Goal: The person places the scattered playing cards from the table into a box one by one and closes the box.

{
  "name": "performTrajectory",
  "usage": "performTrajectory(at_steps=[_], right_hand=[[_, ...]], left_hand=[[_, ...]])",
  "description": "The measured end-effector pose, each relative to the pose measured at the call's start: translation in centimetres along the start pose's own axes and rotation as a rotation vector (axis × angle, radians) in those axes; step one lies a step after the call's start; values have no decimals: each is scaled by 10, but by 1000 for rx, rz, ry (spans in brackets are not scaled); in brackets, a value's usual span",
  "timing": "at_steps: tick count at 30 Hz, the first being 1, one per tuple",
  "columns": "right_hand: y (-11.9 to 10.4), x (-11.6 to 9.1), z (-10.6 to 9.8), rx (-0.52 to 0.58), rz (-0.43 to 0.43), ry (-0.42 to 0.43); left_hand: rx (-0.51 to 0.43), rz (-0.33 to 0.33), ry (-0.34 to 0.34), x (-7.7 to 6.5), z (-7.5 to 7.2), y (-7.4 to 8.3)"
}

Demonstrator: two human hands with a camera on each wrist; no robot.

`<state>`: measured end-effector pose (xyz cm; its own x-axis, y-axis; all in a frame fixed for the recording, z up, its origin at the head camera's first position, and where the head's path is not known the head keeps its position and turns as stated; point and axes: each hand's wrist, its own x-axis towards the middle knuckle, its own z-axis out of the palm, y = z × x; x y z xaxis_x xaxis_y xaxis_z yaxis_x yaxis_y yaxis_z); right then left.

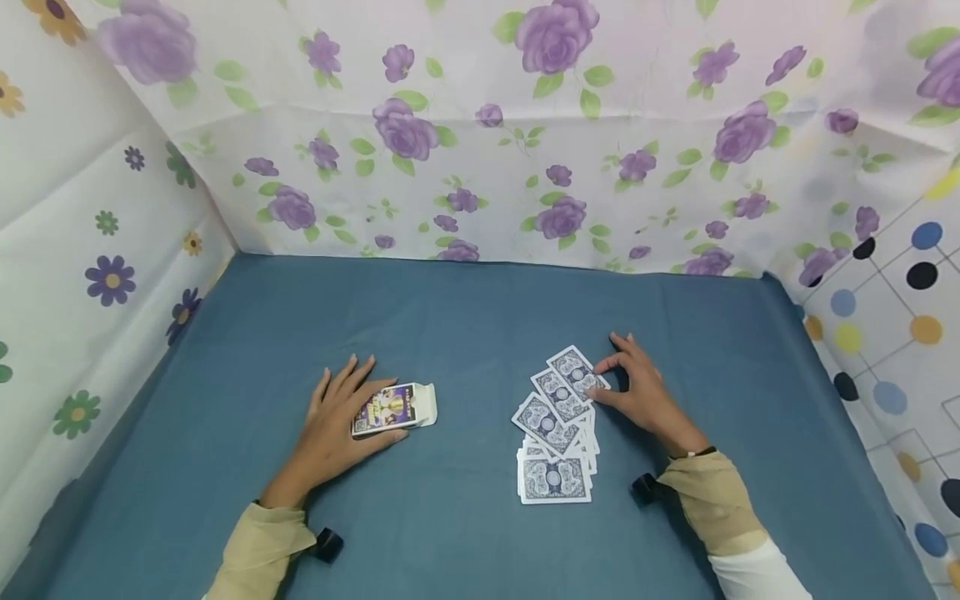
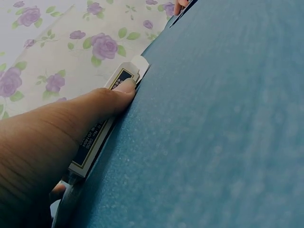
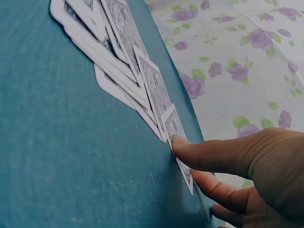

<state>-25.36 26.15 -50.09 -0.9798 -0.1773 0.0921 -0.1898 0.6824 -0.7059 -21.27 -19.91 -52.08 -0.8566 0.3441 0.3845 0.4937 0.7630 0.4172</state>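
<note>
My left hand [image 1: 335,427] lies over a colourful playing card box [image 1: 396,406] on the blue cloth, its thumb along the near side and index finger along the far side. The white end flap [image 1: 426,405] sticks out to the right. In the left wrist view the thumb [image 2: 111,101] presses the box's printed side. To the right, my right hand [image 1: 639,392] pinches the right end of a blue-backed playing card [image 1: 572,364] between thumb and index finger. That card tops a loose, overlapping row of face-down cards [image 1: 555,481], which fans toward me.
Blue cloth [image 1: 457,333] covers the table. A purple-flowered sheet [image 1: 465,150] hangs behind it, with patterned sheets [image 1: 97,208] at the left and right [image 1: 892,358]. A small black block [image 1: 327,546] sits at the left wrist, another [image 1: 645,490] at the right.
</note>
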Motion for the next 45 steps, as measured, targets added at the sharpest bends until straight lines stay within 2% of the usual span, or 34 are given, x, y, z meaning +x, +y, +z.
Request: performTrajectory(at_steps=[5, 13, 16, 19, 26, 30, 32, 34, 37, 42, 45], right_hand=[[-4, 1, -7, 13, 52, -28], [-11, -3, -29, -100, 95, -34], [-14, -2, -30, -125, 102, -43], [-13, -2, -28, -105, 98, -54], [8, -5, -35, 158, 53, -73], [18, -10, -47, 268, 136, -88], [21, -10, -51, 331, 180, -76], [21, -8, -53, 415, 212, -47], [17, -3, -53, 552, 210, -6], [11, 1, -45, 694, 186, 29], [7, 3, -34, 709, 195, 25]], left_hand=[[10, -12, -11, 0, -1, 3], [7, 12, -4, 10, 1, 9], [1, 18, 6, 12, -1, 9], [2, 24, 9, 11, -4, 8], [5, 2, -5, 3, -5, 6], [6, -4, -26, -2, 0, 7], [1, 2, -12, -3, 1, 7], [-6, 8, 14, -3, -2, 7], [-4, 9, 30, -1, -7, 6], [5, -14, -15, 2, -9, 4], [9, -32, -50, 0, -8, 2]])
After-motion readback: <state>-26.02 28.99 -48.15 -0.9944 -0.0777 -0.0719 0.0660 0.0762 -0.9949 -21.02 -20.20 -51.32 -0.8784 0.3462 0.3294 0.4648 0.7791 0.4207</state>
